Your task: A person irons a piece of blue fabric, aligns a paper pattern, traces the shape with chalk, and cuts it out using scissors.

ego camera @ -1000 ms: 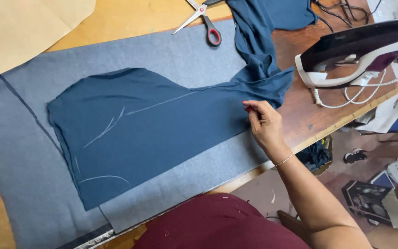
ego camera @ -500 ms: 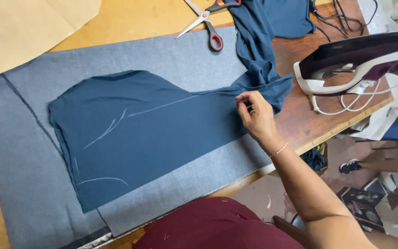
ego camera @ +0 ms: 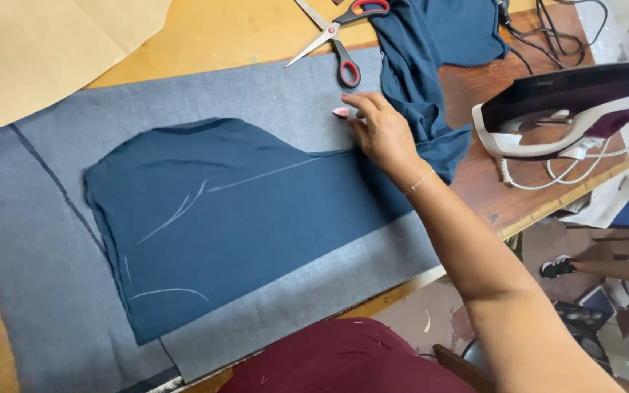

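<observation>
**K:** Head view, left to right. Tan paper sheet sits top left, pushed off the work area. Grey felt pad covers most of the wooden table, likely as a smooth base for marking and pressing. Navy fabric piece lies flat on it, chalk lines facing up.

**M:** Hands?

**K:** Only the right hand shows, at the fabric's upper right edge. Fingers loosely curled, tips reaching to a small pink chalk piece on the pad. Touching it or just short, can't tell; not a firm pinch yet. Left hand is out of frame.

**M:** Tools?

**K:** Red-handled scissors just above the hand, blades pointing left, within easy reach. More navy cloth is bunched to the right of the hand (kept off the flat piece, I'd guess). Steam iron parked at the table's right edge, its cord coiled under it, away from the fabric.
</observation>
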